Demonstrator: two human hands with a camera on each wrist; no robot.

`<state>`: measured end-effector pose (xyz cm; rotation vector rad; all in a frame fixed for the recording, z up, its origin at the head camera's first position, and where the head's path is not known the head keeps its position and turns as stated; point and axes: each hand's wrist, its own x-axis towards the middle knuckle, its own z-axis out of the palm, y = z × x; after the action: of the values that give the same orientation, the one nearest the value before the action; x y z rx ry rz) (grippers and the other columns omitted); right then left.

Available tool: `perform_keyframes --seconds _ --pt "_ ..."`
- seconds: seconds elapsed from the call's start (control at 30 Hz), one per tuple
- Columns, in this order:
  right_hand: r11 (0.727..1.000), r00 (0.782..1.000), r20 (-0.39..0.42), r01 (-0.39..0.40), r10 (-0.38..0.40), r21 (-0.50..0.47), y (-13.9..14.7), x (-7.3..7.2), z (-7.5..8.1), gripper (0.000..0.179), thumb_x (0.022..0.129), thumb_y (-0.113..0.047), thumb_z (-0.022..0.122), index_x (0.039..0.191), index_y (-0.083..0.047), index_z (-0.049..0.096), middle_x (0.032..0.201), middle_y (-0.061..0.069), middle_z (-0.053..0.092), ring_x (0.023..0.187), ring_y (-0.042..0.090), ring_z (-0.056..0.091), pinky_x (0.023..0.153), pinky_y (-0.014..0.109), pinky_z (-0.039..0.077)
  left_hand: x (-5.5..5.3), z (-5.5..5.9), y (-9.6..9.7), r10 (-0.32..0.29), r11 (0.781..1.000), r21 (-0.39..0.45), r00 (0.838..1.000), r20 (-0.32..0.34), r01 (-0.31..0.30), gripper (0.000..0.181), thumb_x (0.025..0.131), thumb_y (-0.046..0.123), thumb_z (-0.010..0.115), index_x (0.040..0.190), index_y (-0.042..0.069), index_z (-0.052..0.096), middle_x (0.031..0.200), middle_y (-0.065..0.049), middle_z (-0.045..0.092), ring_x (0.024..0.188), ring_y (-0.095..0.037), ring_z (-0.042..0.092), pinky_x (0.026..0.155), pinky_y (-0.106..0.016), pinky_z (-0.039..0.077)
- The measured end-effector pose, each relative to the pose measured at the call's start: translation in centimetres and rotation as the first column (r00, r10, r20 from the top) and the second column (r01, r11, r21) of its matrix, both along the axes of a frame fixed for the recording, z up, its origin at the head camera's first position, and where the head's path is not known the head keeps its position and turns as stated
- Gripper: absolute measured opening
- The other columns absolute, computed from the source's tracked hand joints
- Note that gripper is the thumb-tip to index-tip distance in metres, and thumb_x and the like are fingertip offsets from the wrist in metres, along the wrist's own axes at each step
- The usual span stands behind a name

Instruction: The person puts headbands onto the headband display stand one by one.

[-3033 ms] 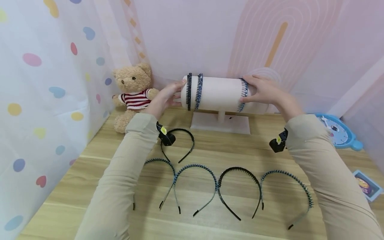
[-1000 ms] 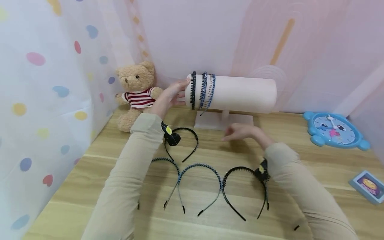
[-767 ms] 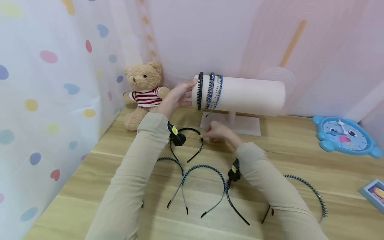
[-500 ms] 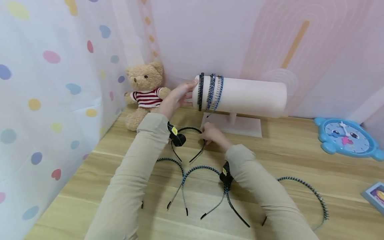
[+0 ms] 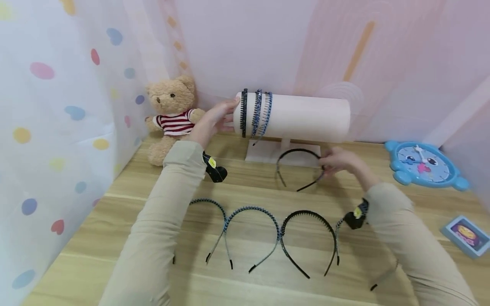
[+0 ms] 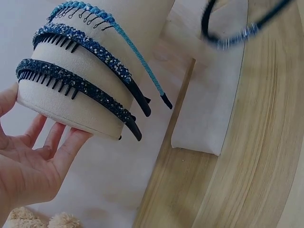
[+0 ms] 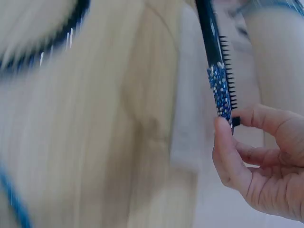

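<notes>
My left hand (image 5: 218, 117) grips the left end of a white cylindrical headband stand (image 5: 310, 117), thumb on one side and fingers under the end in the left wrist view. Three headbands sit round that end: a dark glittery one (image 6: 76, 85), a blue glittery one (image 6: 90, 45) and a light-blue braided one (image 6: 142, 61). My right hand (image 5: 340, 161) pinches one side of a dark headband (image 5: 300, 150) between thumb and fingers. It is raised in front of the stand's base, its ends pointing down. Blue glitter and small comb teeth show on this headband (image 7: 218, 90) in the right wrist view.
Several headbands lie in a row on the wooden table, among them a blue one (image 5: 250, 208) and a black one (image 5: 308, 211). A teddy bear (image 5: 172, 100) sits left of the stand. At right are a blue clock (image 5: 423, 163) and a small blue framed picture (image 5: 467, 236).
My right hand left the light-blue headband on the stand, reached down to the dark headband on the table, took hold of it and moved it right and up. The left hand stayed on the stand's end.
</notes>
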<state>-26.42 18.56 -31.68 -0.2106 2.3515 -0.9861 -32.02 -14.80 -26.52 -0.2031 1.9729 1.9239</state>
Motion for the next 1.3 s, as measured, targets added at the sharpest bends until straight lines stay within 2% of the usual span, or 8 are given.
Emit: perform_keyframes --seconds 0.13,0.3,0.43,0.63,0.73,1.07,1.17,1.3 --pt "0.984 0.986 -0.003 0.163 -0.164 -0.067 4.4 0.7 1.6 0.06 0.094 -0.019 0.047 0.135 0.018 0.022 0.134 0.036 0.031 0.082 0.007 0.059 0.08 0.025 0.054 -0.2 0.0 -0.5 0.007 1.0 0.014 1.0 0.003 -0.007 0.056 0.094 0.044 0.041 0.142 0.02 0.025 0.15 -0.002 0.026 0.134 -0.022 0.034 0.107 -0.041 0.033" --pt "0.919 0.906 -0.164 0.372 -0.389 -0.128 6.9 1.4 2.9 0.063 0.088 -0.028 0.059 0.129 0.013 0.033 0.117 0.026 0.042 0.061 -0.002 0.058 0.07 0.026 0.056 -0.2 0.3 -0.7 0.015 1.0 0.023 1.0 0.018 -0.015 0.057 0.094 0.042 0.041 0.143 0.019 0.024 0.151 -0.001 0.023 0.136 -0.022 0.03 0.11 -0.042 0.029" --pt "0.869 0.807 -0.321 0.457 -0.495 -0.19 6.5 1.7 4.1 0.061 0.086 -0.027 0.061 0.125 0.011 0.034 0.102 0.01 0.043 0.055 -0.004 0.057 0.062 0.021 0.055 -0.2 0.4 -0.8 0.015 1.0 0.015 1.0 0.019 -0.015 0.056 0.095 0.041 0.039 0.144 0.019 0.023 0.152 -0.001 0.021 0.137 -0.022 0.027 0.111 -0.041 0.027" --pt "0.815 0.596 -0.559 0.476 -0.576 -0.331 3.9 2.0 5.7 0.052 0.084 -0.019 0.064 0.121 0.008 0.041 0.091 0.0 0.044 0.055 -0.013 0.048 0.051 0.011 0.05 0.0 0.2 -0.9 0.02 1.0 0.017 1.0 0.023 -0.02 0.056 0.095 0.041 0.039 0.144 0.019 0.023 0.152 -0.002 0.022 0.136 -0.023 0.028 0.111 -0.042 0.027" --pt "0.825 0.545 -0.622 0.42 -0.562 -0.377 2.3 2.0 5.8 0.044 0.082 -0.009 0.066 0.114 0.01 0.043 0.088 0.002 0.045 0.056 -0.014 0.046 0.048 0.01 0.048 -0.1 0.1 -1.0 0.012 1.0 0.016 1.0 0.018 -0.013 0.055 0.095 0.041 0.039 0.143 0.019 0.024 0.151 -0.002 0.023 0.136 -0.023 0.029 0.111 -0.043 0.027" --pt "0.922 0.606 -0.695 0.282 -0.386 -0.266 0.5 1.7 5.1 0.041 0.082 -0.008 0.067 0.11 0.011 0.045 0.093 0.019 0.054 0.059 -0.009 0.051 0.05 0.008 0.047 0.1 0.0 -0.5 -0.018 1.0 0.011 1.0 0.014 0.018 0.058 0.095 0.041 0.04 0.144 0.017 0.021 0.152 -0.003 0.022 0.137 -0.024 0.027 0.111 -0.043 0.027" --pt "0.941 0.655 -0.678 0.272 -0.333 -0.199 1.5 1.3 5.4 0.062 0.08 -0.019 0.07 0.128 0.004 0.038 0.114 0.023 0.051 0.089 0.017 0.061 0.077 0.026 0.053 0.1 0.0 -0.3 -0.037 0.999 0.007 0.999 0.001 0.037 0.056 0.096 0.041 0.039 0.144 0.017 0.022 0.152 -0.004 0.022 0.136 -0.024 0.028 0.11 -0.043 0.027" --pt "0.983 0.728 -0.664 0.17 -0.168 -0.062 2.9 0.6 6.2 0.087 0.082 -0.029 0.069 0.145 -0.005 0.014 0.148 0.024 0.021 0.134 0.042 0.023 0.107 0.057 0.024 0.2 0.2 -0.1 -0.042 0.999 0.006 0.999 -0.006 0.042 0.055 0.096 0.041 0.039 0.143 0.017 0.024 0.151 -0.004 0.023 0.135 -0.024 0.03 0.11 -0.043 0.028"
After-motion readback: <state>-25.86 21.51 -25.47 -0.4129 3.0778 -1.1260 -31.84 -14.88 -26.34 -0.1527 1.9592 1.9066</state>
